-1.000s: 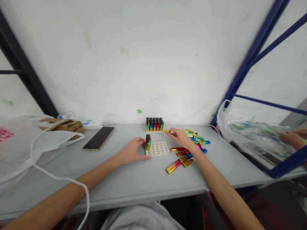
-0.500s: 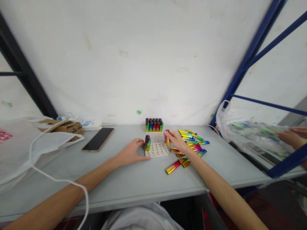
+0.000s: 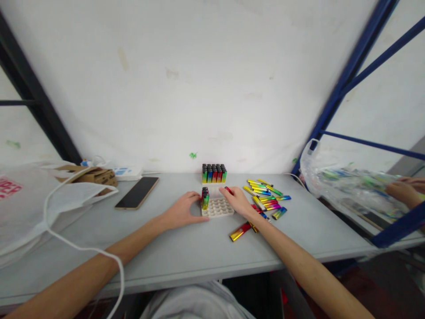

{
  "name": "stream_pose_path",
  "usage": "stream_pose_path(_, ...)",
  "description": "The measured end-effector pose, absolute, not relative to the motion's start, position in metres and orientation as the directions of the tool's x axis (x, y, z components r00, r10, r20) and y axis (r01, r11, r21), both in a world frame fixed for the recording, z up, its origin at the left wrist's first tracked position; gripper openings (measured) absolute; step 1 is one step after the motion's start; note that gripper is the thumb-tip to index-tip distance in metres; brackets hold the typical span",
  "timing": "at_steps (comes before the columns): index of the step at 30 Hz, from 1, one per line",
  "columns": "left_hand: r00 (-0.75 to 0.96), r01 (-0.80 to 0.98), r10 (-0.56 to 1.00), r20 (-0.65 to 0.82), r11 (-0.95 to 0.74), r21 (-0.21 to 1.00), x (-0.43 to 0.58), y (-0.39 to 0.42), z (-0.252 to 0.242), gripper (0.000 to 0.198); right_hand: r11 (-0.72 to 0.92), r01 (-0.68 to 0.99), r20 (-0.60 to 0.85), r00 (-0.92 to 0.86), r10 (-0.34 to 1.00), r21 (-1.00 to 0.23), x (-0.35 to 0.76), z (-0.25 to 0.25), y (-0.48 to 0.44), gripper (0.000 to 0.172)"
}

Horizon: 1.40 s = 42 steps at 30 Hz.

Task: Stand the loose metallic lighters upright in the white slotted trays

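Observation:
My left hand (image 3: 182,210) curves round the left end of a white tray with round holes (image 3: 217,208), its thumb on the near corner and the other fingers by the far side. At that end a few shiny lighters (image 3: 205,200) stand upright in the tray, green and yellow ones in front. My right hand (image 3: 238,201) is closed on a lighter (image 3: 228,190) over the tray's far right part; only its red and dark end shows. Loose metallic lighters (image 3: 265,203) in several colours lie to the right, some under my right forearm.
Against the wall stands a packed block of upright lighters (image 3: 214,173). A phone (image 3: 137,193), a cardboard box (image 3: 99,177) and a white plastic bag (image 3: 29,204) with a white cable lie left. Beyond the blue frame (image 3: 332,102), another person's hands (image 3: 407,190) are near clear plastic bags.
My right hand has shifted slightly left and lower over the tray, and the lighter has tipped in its fingers. Some loose lighters have changed position. My left hand stays in place.

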State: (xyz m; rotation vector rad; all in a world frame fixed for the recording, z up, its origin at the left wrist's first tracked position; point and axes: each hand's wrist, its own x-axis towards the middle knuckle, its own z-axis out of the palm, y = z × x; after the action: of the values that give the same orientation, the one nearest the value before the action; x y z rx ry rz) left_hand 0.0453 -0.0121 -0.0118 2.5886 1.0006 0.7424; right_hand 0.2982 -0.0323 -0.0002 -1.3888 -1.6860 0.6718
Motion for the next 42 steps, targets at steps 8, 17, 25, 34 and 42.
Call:
stream_pose_path(8, 0.633, 0.554, 0.685, 0.361, -0.726, 0.406, 0.045, -0.014, -0.008, 0.063, 0.247, 0.588, 0.311, 0.009, 0.95, -0.771, 0.301, -0.003, -0.031, 0.037)
stream_pose_path(17, 0.635, 0.545, 0.675, 0.376, -0.736, 0.402, 0.045, -0.014, -0.01, 0.063, 0.309, 0.577, 0.344, -0.053, 0.938, -0.756, 0.299, -0.001, -0.034, 0.041)
stream_pose_path(25, 0.638, 0.544, 0.682, 0.358, -0.728, 0.417, 0.045, -0.013, -0.01, 0.063, 0.389, 0.636, 0.399, -0.136, 0.907, -0.667, 0.302, 0.003, -0.039, 0.037)
stream_pose_path(34, 0.632, 0.537, 0.681, 0.371, -0.729, 0.424, 0.046, -0.015, -0.01, 0.063, 0.637, 0.66, 0.478, -0.443, 0.758, -0.399, 0.299, 0.016, -0.053, 0.037)
stream_pose_path(42, 0.632, 0.54, 0.684, 0.365, -0.726, 0.426, 0.046, -0.015, -0.011, 0.066, 0.568, 0.546, 0.365, -0.441, 0.82, -0.616, 0.289, 0.02, -0.06, 0.037)
